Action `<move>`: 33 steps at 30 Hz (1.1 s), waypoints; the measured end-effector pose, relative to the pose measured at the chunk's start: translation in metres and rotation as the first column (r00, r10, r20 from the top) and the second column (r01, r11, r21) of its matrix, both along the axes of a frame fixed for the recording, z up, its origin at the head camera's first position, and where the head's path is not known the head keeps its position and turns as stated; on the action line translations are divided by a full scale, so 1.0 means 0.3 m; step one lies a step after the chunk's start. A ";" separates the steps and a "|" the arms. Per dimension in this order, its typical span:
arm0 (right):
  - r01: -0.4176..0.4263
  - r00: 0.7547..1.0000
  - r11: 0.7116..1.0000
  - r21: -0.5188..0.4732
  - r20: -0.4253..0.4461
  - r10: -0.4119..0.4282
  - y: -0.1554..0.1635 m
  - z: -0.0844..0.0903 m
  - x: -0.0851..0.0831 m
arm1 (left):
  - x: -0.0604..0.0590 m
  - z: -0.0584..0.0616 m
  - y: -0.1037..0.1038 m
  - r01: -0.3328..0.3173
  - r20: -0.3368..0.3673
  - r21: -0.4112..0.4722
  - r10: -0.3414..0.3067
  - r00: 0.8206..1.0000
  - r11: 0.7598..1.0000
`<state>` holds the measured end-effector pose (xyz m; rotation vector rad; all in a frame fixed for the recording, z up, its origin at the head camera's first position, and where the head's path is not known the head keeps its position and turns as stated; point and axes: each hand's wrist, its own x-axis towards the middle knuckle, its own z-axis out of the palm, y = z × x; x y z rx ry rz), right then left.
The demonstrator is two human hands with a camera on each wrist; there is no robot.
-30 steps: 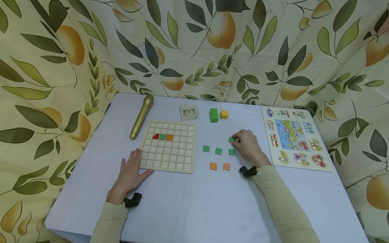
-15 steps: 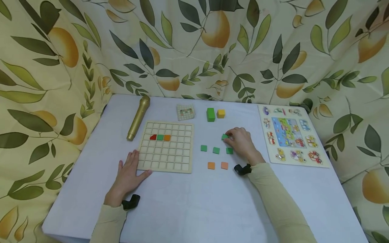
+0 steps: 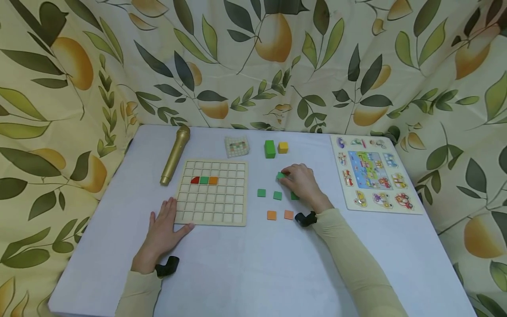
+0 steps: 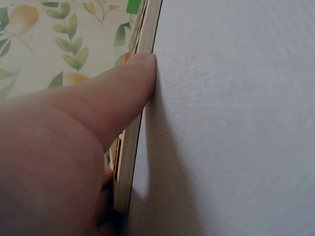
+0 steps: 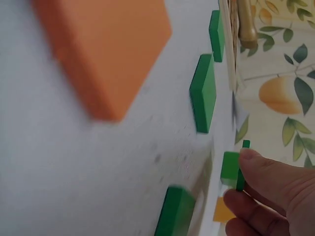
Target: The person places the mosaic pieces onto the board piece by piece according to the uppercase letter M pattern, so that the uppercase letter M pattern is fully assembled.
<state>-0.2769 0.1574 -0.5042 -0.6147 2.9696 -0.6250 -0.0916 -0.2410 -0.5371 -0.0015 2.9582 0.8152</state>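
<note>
My left hand (image 3: 161,232) lies with straight fingers along the left edge of a wooden grid board (image 3: 233,200), its thumb at the front edge. In the left wrist view that thumb (image 4: 118,96) touches the board's side. A red corner-cut tile (image 3: 195,180), a green tile (image 3: 203,180) and an orange tile (image 3: 213,180) sit in a row in the grid. To the right of the board, my right hand (image 3: 304,185) pinches a green square tile (image 5: 241,174) between thumb and fingers, raised off the table. Loose green tiles (image 3: 261,193) lie below it, one partly hidden by the hand.
Two loose orange tiles (image 3: 271,215) lie nearer the front. Behind stand a green block (image 3: 270,149) and a yellow cube (image 3: 283,147), with a small patterned card (image 3: 236,146) beside them. A gold microphone (image 3: 175,155) lies left, a picture puzzle board (image 3: 376,204) right.
My right hand has lifted the green tile and carried it leftward toward the board. The left hand stays at the board, while the whole head view has shifted slightly.
</note>
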 end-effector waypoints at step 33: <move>-0.232 0.972 0.971 0.060 -0.018 0.233 -0.398 0.016 -0.006 | -0.003 -0.001 -0.004 0.006 -0.016 -0.004 -0.006 1.000 1.000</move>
